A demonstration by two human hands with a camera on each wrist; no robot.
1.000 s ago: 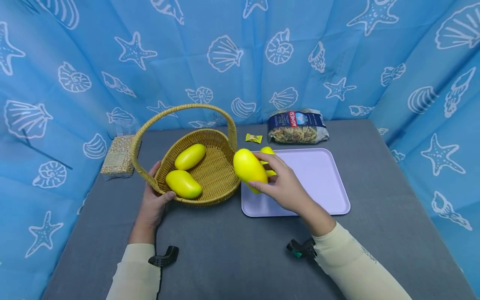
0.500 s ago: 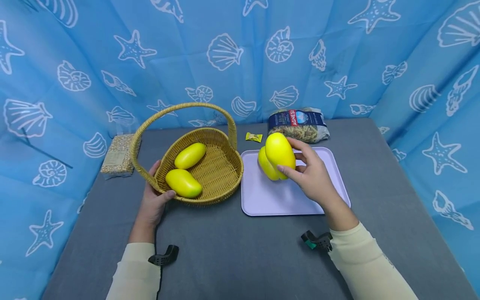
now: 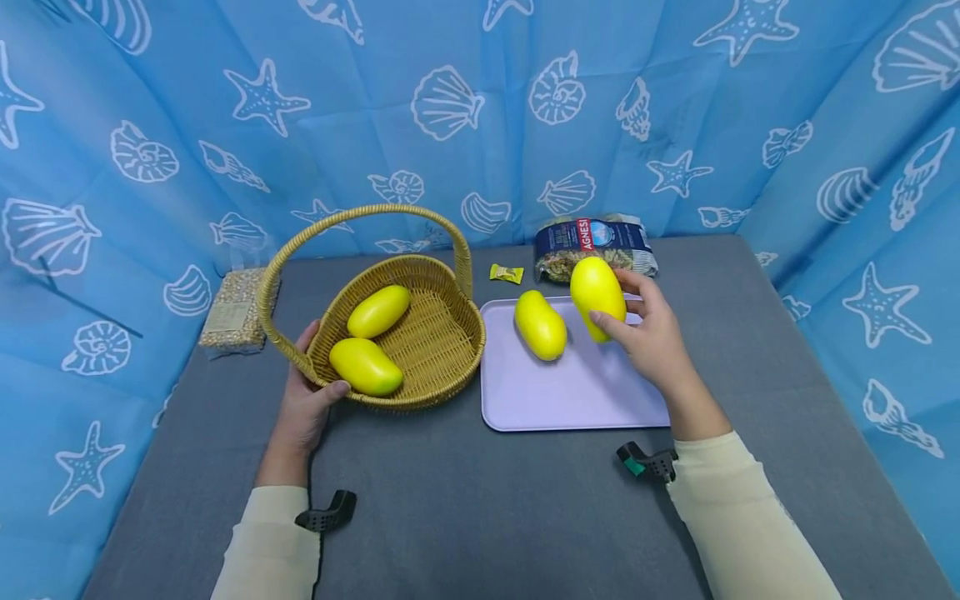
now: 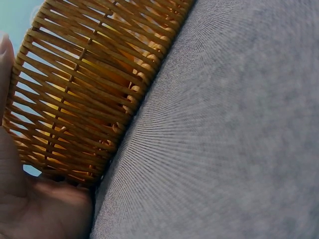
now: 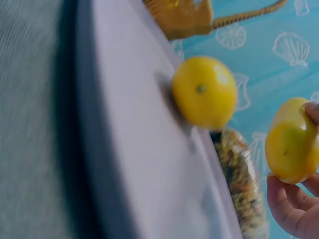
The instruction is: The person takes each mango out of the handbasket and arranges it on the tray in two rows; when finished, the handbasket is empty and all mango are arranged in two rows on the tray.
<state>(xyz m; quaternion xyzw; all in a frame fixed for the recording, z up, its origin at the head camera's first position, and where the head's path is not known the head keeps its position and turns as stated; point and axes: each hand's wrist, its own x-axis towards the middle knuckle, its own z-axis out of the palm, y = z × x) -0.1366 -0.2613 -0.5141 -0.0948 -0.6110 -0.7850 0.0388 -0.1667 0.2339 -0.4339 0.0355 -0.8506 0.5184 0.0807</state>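
Note:
My right hand (image 3: 651,335) grips a yellow mango (image 3: 597,290) above the right part of a lilac tray (image 3: 525,408). In the right wrist view, thumb and fingers pinch that held mango (image 5: 291,144) clear of the tray. A second mango (image 3: 541,326) lies on the tray's left part. My left hand (image 3: 306,408) grips the left side of a wicker basket (image 3: 435,350), thumb over the rim. Inside the basket, two more mangoes sit at the left: one behind (image 3: 378,311), one in front (image 3: 366,367). The left wrist view shows the basket's woven wall (image 4: 89,84) close to the hand.
A bag of pasta (image 3: 595,248) lies behind the tray. Between basket and bag is a small yellow wrapped candy (image 3: 506,273). A clear pack of grains or beans (image 3: 234,312) lies left of the basket. A blue shell-patterned curtain (image 3: 480,125) encloses the grey table (image 3: 480,508).
My right hand has carried its mango from beside the basket's right rim rightward over the tray, passing in front of the second mango. The left hand and basket have stayed put.

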